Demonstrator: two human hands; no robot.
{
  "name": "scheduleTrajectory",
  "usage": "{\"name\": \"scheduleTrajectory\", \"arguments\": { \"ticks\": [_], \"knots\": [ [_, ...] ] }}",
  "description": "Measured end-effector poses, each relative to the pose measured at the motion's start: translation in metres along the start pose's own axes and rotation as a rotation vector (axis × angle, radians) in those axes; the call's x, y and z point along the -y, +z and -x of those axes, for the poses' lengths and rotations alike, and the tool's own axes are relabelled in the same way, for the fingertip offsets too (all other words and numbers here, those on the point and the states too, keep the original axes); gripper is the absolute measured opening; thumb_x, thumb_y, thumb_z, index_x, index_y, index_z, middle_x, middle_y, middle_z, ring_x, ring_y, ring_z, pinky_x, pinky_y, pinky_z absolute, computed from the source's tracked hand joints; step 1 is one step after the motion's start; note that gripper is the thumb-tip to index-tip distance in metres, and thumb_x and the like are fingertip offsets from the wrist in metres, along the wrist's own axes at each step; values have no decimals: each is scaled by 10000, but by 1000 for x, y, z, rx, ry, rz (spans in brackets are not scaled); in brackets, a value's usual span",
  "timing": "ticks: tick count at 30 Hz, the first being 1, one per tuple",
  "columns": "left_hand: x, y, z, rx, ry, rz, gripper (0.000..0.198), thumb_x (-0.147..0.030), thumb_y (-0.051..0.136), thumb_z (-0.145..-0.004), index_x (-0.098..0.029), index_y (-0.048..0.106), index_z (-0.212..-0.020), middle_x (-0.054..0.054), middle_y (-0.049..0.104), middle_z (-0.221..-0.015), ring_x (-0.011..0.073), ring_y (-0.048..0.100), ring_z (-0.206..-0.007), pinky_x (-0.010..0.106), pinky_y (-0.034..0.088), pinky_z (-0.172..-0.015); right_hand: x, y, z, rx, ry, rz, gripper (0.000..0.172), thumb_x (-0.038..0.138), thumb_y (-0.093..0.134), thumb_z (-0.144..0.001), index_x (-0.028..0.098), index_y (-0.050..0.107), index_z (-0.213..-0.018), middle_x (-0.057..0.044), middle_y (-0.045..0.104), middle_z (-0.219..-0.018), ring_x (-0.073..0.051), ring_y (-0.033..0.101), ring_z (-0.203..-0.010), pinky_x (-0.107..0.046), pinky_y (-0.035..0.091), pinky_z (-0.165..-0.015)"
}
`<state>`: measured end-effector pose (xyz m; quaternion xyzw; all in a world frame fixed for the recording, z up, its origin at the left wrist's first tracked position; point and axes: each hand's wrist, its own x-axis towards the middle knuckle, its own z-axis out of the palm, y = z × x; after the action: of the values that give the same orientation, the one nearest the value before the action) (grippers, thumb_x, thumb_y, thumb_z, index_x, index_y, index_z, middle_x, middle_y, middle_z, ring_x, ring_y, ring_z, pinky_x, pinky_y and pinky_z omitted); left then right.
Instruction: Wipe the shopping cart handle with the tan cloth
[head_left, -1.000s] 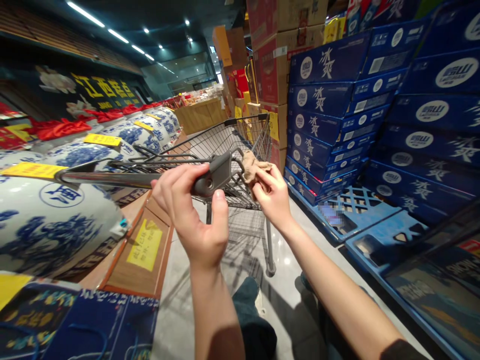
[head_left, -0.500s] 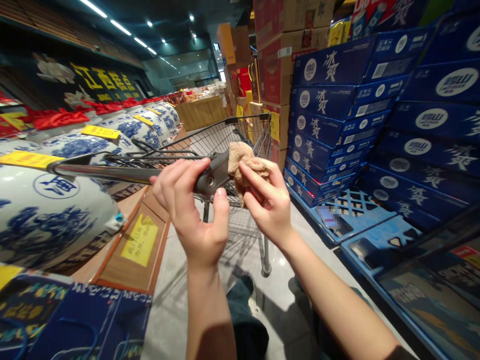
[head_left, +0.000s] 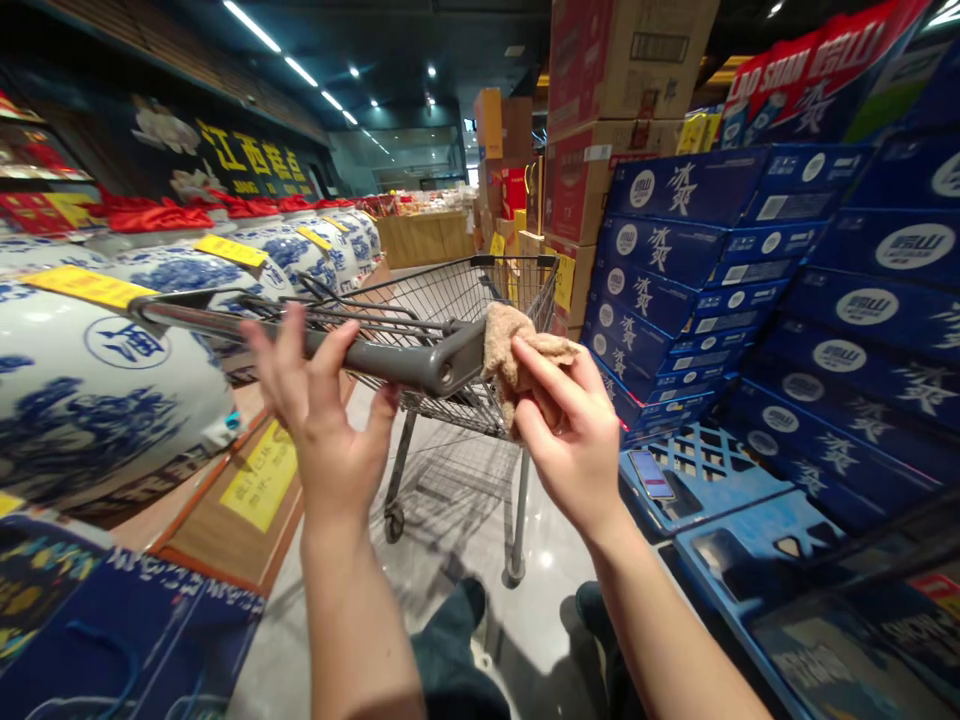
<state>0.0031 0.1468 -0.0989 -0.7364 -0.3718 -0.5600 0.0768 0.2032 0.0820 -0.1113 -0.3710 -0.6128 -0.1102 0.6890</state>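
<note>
With right fingers (head_left: 551,378) tight on the brown cloth (head_left: 501,338) and left fingers (head_left: 331,354) wide at the cart handle (head_left: 409,366), best to rub its right end gently.

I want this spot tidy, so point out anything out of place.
What looks like a phone, its screen lit, lies on the blue pallet near the stacked blue boxes; a loose personal item seems odd there.

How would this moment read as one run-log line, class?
left hand: open at cart handle | right hand: gripping tan cloth | tan cloth: at handle's right end
</note>
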Motion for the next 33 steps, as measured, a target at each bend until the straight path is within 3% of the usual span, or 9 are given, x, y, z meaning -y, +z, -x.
{"name": "scheduleTrajectory", "arguments": {
  "ticks": [4, 7, 13, 18, 22, 26, 30, 33],
  "knots": [
    [6, -1, -5, -121, 40, -53, 369, -497, 608, -1037, -392, 646, -1388, 69, 601, -1518, 328, 411, -1591, 563, 311, -1328, 18, 1, 4, 92, -133, -4, 503, 59, 594, -955, 195, 696, -1429, -144, 668, -1341, -232, 659, -1306, -393, 575, -1137],
    [1, -1, -5, -140, 61, -115, 368, -505, 656, -1012, -375, 686, -1355, 105, 665, -1422, 345, 566, -1444, 578, 356, -1265, 19, 6, 8, 58, -181, 45, 566, 48, 591, -954, 232, 650, -1486, -152, 640, -1352, -248, 658, -1299, -424, 596, -1111],
    [-12, 0, 2, -164, 55, -165, 395, -470, 661, -1009, -396, 668, -1397, 107, 671, -1423, 360, 574, -1422, 569, 276, -1267, 28, 2, 7, 57, -112, 88, 560, 193, 736, -946, 221, 643, -1498, -169, 621, -1337, -294, 640, -1319, -493, 593, -1118],
    [-34, 8, 7, -207, 28, -152, 387, -389, 712, -977, -370, 692, -1363, 105, 677, -1402, 360, 575, -1415, 559, 192, -1276, 27, -14, 2, -50, -83, 140, 445, 146, 771, -923, 273, 759, -1350, -114, 691, -1231, -244, 705, -1214, -419, 636, -1042],
    [-52, 16, 8, -186, 34, -141, 387, -401, 714, -971, -344, 705, -1354, 110, 670, -1412, 353, 570, -1415, 520, 240, -1241, 10, -29, -3, -61, -45, 146, 391, 220, 830, -890, 296, 806, -1273, -90, 733, -1204, -241, 735, -1166, -406, 651, -996],
    [-60, 29, 6, -213, 20, -157, 351, -404, 717, -974, -340, 721, -1319, 108, 690, -1395, 354, 575, -1414, 518, 257, -1212, -3, -33, 0, -97, -64, 213, 409, 257, 782, -926, 291, 781, -1334, -117, 729, -1265, -270, 718, -1231, -469, 618, -1061],
    [-65, 40, 3, -238, -1, -155, 333, -376, 738, -962, -347, 731, -1293, 113, 705, -1386, 365, 589, -1404, 541, 275, -1179, -4, -28, 6, -88, -10, 215, 531, 364, 784, -930, 256, 709, -1444, -165, 686, -1382, -322, 672, -1337, -536, 572, -1128],
    [-70, 45, 2, -255, 18, -157, 319, -393, 750, -960, -336, 737, -1274, 122, 719, -1357, 362, 609, -1375, 534, 309, -1142, -2, -25, 6, -129, 46, 197, 586, 430, 831, -892, 251, 714, -1438, -156, 711, -1349, -323, 695, -1301, -523, 589, -1106]
  ]
}}
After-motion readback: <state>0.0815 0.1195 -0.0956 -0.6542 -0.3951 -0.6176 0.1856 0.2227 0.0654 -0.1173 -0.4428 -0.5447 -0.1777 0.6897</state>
